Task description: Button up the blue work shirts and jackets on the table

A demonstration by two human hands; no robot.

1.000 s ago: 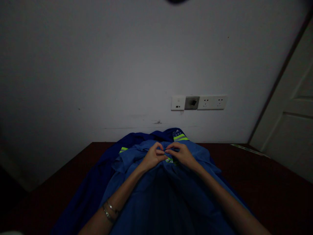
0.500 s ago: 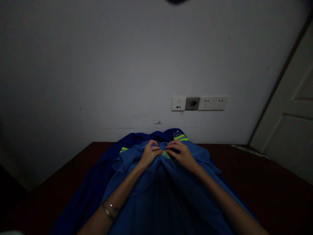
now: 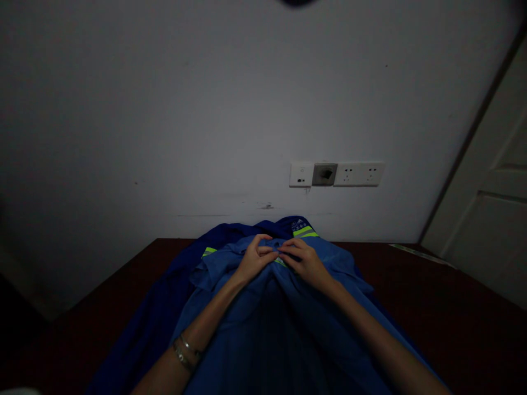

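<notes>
A blue work shirt [image 3: 284, 329] with yellow-green reflective strips lies spread on a dark brown table [image 3: 432, 296], on top of a darker blue garment [image 3: 164, 296]. My left hand [image 3: 256, 259] and my right hand [image 3: 302, 259] meet at the shirt's collar end, fingertips pinched on the cloth of the front opening. Both hands are closed on the fabric. Thin bracelets circle my left wrist [image 3: 185, 351].
A white wall stands right behind the table, with a row of sockets and a switch [image 3: 336, 174] above the shirt. A white door [image 3: 489, 208] is at the right. The room is dim.
Both hands have shifted slightly up the shirt toward the collar and stay pinched together on the cloth. The garment has barely moved.
</notes>
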